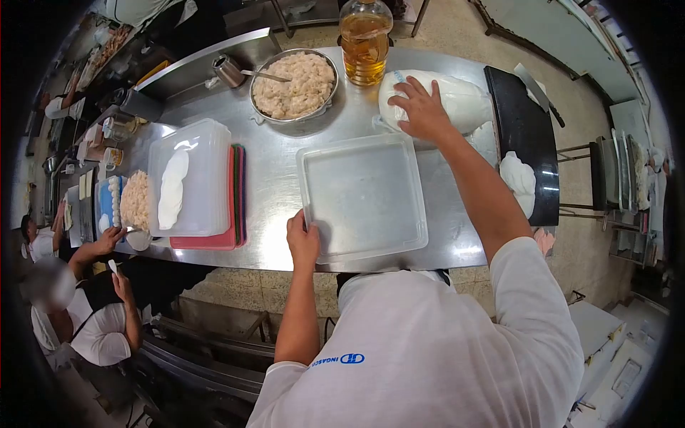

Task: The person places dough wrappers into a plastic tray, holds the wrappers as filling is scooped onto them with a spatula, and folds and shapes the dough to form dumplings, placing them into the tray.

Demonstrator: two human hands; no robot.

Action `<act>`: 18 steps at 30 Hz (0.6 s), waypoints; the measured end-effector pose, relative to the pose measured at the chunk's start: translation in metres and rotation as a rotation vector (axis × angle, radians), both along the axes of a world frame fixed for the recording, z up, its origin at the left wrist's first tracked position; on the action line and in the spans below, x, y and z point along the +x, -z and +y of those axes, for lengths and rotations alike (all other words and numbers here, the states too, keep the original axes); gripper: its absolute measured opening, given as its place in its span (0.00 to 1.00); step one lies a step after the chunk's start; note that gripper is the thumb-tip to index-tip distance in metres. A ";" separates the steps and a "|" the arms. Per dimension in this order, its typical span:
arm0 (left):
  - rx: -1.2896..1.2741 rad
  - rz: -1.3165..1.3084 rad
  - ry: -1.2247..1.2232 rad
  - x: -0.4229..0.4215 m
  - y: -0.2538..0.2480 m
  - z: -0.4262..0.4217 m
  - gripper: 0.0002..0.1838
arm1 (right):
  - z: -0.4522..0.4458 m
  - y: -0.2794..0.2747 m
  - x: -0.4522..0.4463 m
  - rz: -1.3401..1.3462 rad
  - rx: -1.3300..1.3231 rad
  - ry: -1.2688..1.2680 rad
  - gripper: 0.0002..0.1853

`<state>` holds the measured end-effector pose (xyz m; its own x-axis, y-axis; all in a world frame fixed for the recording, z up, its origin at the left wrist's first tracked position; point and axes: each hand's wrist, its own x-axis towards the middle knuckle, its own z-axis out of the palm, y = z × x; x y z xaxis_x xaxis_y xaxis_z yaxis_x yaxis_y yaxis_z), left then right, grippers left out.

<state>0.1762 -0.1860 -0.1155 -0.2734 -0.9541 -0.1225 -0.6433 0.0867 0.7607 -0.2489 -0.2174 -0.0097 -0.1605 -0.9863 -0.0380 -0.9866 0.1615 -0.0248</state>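
My left hand point(303, 239) grips the left edge of a shallow, translucent plastic tray point(362, 196) near the front of the steel table. Nothing shows inside the tray. My right hand point(424, 110) lies with spread fingers on a large, smooth white mass point(467, 103), which looks like dough under plastic; I cannot tell for sure. To its right, a smaller lump of white dough point(519, 184) rests on a black board point(524, 132). Behind the tray stands a metal bowl point(261, 110) full of pale, lumpy filling point(296, 82), with a spoon handle sticking out.
A big bottle of amber oil point(365, 46) stands at the back edge. A knife point(539, 93) lies across the black board's far end. On the left are stacked translucent trays point(207, 178) over coloured boards point(235, 228). A co-worker point(103, 321) works at the table's left end.
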 end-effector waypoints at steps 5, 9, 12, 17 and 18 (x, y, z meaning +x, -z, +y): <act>-0.190 -0.062 0.065 -0.004 -0.006 -0.032 0.27 | 0.058 0.021 0.012 -0.362 -0.489 -0.061 0.24; -0.163 0.047 0.205 -0.075 -0.063 -0.034 0.16 | 0.184 0.031 0.020 -0.671 -0.643 0.269 0.15; -0.149 0.147 0.451 -0.139 -0.072 -0.013 0.12 | 0.280 0.037 -0.010 -0.636 -0.782 0.611 0.08; 0.001 0.309 0.881 -0.246 -0.086 0.059 0.10 | 0.393 0.048 -0.085 -0.338 -0.710 0.980 0.10; 0.030 0.334 0.943 -0.263 -0.086 0.074 0.10 | 0.398 0.050 -0.095 -0.316 -0.710 0.958 0.11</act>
<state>-0.0870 -0.1124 -0.0292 -0.9416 -0.3274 0.0782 -0.0742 0.4287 0.9004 -0.3444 0.1811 -0.0596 -0.9111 -0.2934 0.2896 -0.4120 0.6698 -0.6177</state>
